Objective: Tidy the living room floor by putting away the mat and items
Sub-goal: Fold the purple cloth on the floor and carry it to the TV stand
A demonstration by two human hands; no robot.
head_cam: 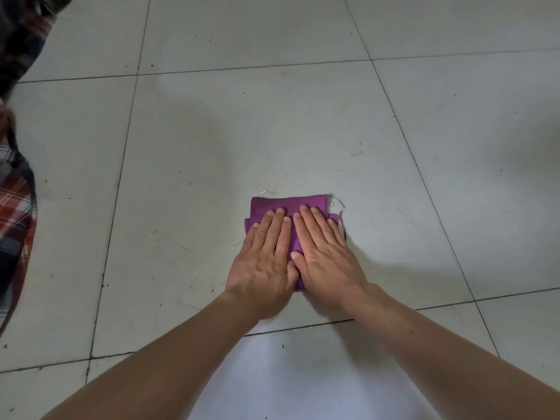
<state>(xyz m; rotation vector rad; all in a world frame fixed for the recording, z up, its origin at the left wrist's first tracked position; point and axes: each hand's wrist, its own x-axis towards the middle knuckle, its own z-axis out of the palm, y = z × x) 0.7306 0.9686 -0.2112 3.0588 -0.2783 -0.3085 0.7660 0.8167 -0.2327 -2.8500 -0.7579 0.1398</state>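
A small purple cloth (pixel 289 204) lay folded on the tiled floor (pixel 212 131), its layers stepped so that a lower fold stuck out a little at both sides. Both hands lay on it, palms down. The left hand (pixel 266 256) covered the cloth's left half and the right hand (pixel 325 253) its right half. All the fingers were straight and close together, pressed flat on the fabric and curled round nothing, and neither hand held or pinched it. The thumbs met over the middle of the cloth, and the fingertips stopped just short of its far edge. A narrow strip of purple showed between the two hands, and one corner peeked out between the wrists.

At the cloth's far right corner a few loose threads (pixel 338 203) trailed onto the floor. A tiny pale fleck (pixel 263 191) lay just beyond the far left corner. A dark grout line (pixel 303 327) crossed under the forearms on the near side of the cloth, and past it, nearer the person, the tiles shone with a bright glare.

Well to the left of the cloth, a plaid fabric (pixel 15 213) in red, white and dark checks hung into view. What it belonged to I could not tell.
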